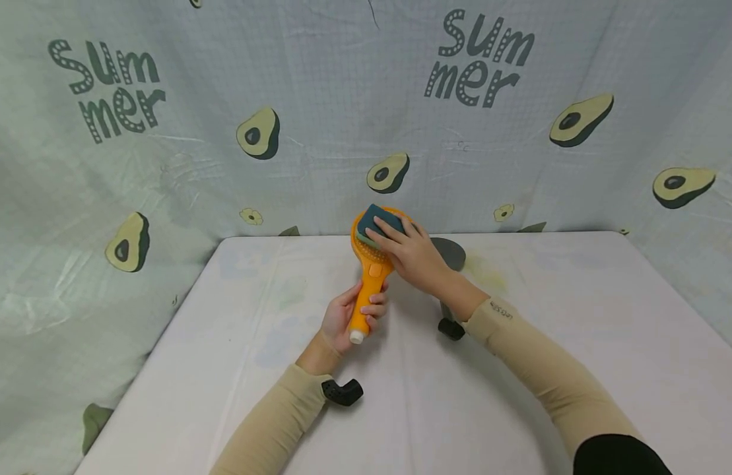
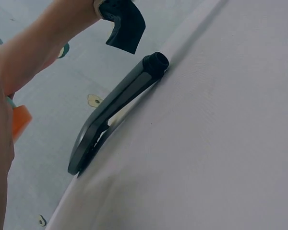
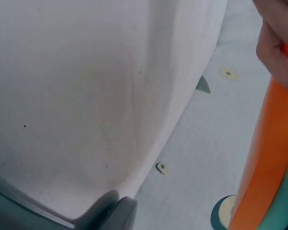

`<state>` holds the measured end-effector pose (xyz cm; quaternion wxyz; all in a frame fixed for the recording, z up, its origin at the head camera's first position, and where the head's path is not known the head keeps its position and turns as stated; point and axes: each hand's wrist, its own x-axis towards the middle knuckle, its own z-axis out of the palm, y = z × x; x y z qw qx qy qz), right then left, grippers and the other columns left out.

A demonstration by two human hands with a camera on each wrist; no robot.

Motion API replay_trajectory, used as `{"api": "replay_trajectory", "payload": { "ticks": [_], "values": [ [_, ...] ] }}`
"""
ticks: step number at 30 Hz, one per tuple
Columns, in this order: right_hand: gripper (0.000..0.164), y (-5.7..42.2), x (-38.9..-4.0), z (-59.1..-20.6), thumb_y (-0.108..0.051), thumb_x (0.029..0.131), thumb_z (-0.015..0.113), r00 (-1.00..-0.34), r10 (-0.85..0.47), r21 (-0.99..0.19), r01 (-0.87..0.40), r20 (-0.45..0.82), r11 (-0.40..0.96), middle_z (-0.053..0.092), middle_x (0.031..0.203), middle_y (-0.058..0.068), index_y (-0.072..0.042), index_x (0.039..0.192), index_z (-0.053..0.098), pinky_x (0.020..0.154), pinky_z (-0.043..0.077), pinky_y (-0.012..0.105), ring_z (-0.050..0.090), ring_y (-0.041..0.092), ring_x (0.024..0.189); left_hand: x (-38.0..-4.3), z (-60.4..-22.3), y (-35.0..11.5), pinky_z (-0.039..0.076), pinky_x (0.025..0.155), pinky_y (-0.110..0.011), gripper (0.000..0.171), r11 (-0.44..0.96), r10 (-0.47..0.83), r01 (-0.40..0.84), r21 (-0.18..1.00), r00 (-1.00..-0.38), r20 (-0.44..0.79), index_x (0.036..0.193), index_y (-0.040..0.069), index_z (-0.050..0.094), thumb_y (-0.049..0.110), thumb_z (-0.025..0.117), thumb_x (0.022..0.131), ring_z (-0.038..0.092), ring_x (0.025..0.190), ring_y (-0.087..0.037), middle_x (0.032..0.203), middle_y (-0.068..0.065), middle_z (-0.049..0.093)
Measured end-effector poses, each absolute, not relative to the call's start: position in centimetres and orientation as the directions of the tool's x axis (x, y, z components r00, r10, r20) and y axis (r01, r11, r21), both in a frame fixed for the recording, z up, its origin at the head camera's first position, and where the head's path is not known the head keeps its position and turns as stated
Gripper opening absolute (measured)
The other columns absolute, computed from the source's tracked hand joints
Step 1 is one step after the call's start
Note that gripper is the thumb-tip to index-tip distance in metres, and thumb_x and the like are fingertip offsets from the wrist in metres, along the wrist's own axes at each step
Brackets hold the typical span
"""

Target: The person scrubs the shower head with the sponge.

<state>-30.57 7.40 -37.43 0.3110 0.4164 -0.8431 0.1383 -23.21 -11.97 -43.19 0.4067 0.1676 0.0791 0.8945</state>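
My left hand [image 1: 342,316] grips the handle of an orange handheld shower head [image 1: 373,284], tilted up with its round, dotted face toward me. A button sits at its neck and a white end shows at the bottom. My right hand [image 1: 416,254] holds a dark blue sponge [image 1: 382,221] with a light green layer against that face, fingers laid across the top; the thumb is hidden. In the right wrist view, the orange shower head [image 3: 266,158] fills the right edge, beside the green sponge layer [image 3: 283,211] and the fingers of the left hand [image 3: 281,48].
A dark grey shower head [image 1: 449,253] lies behind my right forearm near the table's back edge; the left wrist view shows this grey shower head [image 2: 115,108] with its hollow end. A white cloth covers the table [image 1: 520,343]. A printed curtain [image 1: 342,99] hangs behind.
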Motion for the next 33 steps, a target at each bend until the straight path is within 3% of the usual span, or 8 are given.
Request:
{"api": "replay_trajectory", "payload": {
  "ticks": [13,16,25,29,33],
  "values": [
    [0.043,8.1,-32.0,-36.7,-0.012,0.103,0.062,-0.661,-0.429,-0.157,-0.637,0.616,0.755,0.051,0.151,0.016,-0.011,0.146,0.058,0.108,0.036,0.066,0.040,0.055,0.137,-22.9,-43.2,-11.7,0.054,0.070,-0.019,0.039,-0.630,0.776,-0.706,0.324,-0.592,0.218,0.132,0.002,0.041,0.034,0.028,0.114,0.049,0.072,-0.008,0.094,-0.005,0.048],
    [0.043,7.5,-31.5,-36.7,-0.012,0.103,0.062,-0.635,-0.472,-0.114,-0.661,0.612,0.742,0.050,0.152,0.014,-0.012,0.146,0.058,0.107,0.038,0.066,0.042,0.054,0.136,-22.8,-43.2,-11.7,0.054,0.070,-0.020,0.040,-0.624,0.780,-0.706,0.336,-0.590,0.208,0.131,0.002,0.042,0.035,0.027,0.114,0.050,0.072,-0.008,0.094,-0.005,0.049],
    [0.045,6.1,-29.2,-36.8,-0.010,0.099,0.069,-0.457,-0.706,-0.038,-0.852,0.541,0.523,0.052,0.151,0.013,-0.015,0.143,0.062,0.111,0.036,0.064,0.042,0.057,0.135,-22.8,-43.2,-11.6,0.055,0.072,-0.020,0.039,-0.629,0.776,-0.708,0.321,-0.598,0.203,0.132,0.005,0.040,0.036,0.026,0.114,0.050,0.072,-0.010,0.094,-0.006,0.046],
    [0.047,6.5,-29.6,-36.5,-0.007,0.097,0.071,-0.452,-0.707,-0.038,-0.855,0.544,0.517,0.051,0.151,0.013,-0.014,0.143,0.062,0.112,0.035,0.063,0.042,0.058,0.135,-22.8,-43.1,-11.6,0.055,0.072,-0.019,0.043,-0.624,0.781,-0.712,0.322,-0.588,0.211,0.133,0.004,0.041,0.037,0.023,0.113,0.050,0.072,-0.010,0.094,-0.006,0.047],
    [0.045,7.3,-30.5,-36.3,-0.009,0.100,0.067,-0.497,-0.654,-0.062,-0.820,0.570,0.569,0.051,0.151,0.013,-0.013,0.144,0.060,0.112,0.034,0.064,0.043,0.054,0.136,-22.9,-43.1,-11.5,0.056,0.072,-0.020,0.042,-0.612,0.790,-0.720,0.327,-0.574,0.215,0.132,0.003,0.043,0.037,0.026,0.114,0.051,0.072,-0.009,0.094,-0.005,0.048]
  ]
}}
